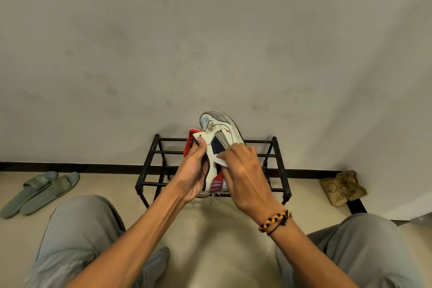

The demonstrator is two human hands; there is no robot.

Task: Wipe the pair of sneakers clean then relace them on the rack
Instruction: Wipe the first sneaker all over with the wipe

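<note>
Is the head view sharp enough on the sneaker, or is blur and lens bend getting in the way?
Head view: sneaker and both hands sharp; trouser knees at the bottom smeared; wide-angle bend bows the baseboard; soft even light, faint shadows on the wall, no glare.

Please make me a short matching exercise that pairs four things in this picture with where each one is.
Things:
1. sneaker
2. white wipe
3. green slippers
4. braided bracelet

Places:
A. on the floor, left of the rack
B. on the right wrist
C. held up by the left hand, above the rack
D. under the right hand's fingers, against the shoe's side

Pairs: 1-C, 2-D, 3-A, 4-B
</note>
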